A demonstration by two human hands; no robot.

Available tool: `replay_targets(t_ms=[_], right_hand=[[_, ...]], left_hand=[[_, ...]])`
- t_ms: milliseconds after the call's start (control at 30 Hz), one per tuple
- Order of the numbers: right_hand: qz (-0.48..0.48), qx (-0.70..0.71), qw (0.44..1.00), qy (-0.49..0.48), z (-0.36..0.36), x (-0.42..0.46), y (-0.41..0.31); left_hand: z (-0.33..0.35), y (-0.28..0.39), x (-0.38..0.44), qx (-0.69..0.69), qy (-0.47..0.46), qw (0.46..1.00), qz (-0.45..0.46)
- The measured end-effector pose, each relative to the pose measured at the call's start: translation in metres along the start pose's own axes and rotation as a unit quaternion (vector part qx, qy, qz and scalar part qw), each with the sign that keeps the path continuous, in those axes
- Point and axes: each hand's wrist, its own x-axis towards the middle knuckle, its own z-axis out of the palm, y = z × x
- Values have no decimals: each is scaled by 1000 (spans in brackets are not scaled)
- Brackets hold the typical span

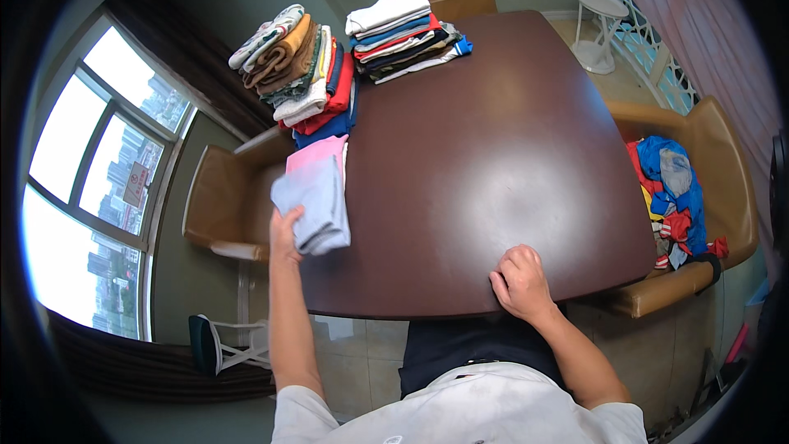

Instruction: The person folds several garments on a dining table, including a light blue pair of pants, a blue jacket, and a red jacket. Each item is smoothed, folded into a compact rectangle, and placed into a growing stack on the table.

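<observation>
My left hand (pixel 288 231) grips a folded light blue-grey garment (pixel 314 203) by its near left side, at the table's left edge. Partly beneath it, a folded pink garment (pixel 317 154) lies on the dark brown table (pixel 468 154); whether the two touch is hidden. Just beyond stands a tall stack of folded clothes (pixel 308 92), with brown, white, red and blue layers. My right hand (pixel 523 280) rests by the table's near edge, fingers curled in and nothing visible in them.
A second folded stack (pixel 400 31) stands at the far left. Crumpled clothes (pixel 675 191) fill the tan armchair (pixel 727 172) on the right. Another tan armchair (pixel 228 197) stands at the left, near a window (pixel 105 166). A small white round table (pixel 601 3) is at the back right.
</observation>
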Motion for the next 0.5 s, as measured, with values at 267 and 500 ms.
replay_targets(t_ms=[267, 500], right_hand=[[16, -14, 1000, -9, -1, 1, -3], [20, -30, 999, -15, 1, 1, -3]], left_hand=[[-43, 10, 122, 128, 10, 989, -72], [-68, -53, 146, 301, 46, 949, -87]])
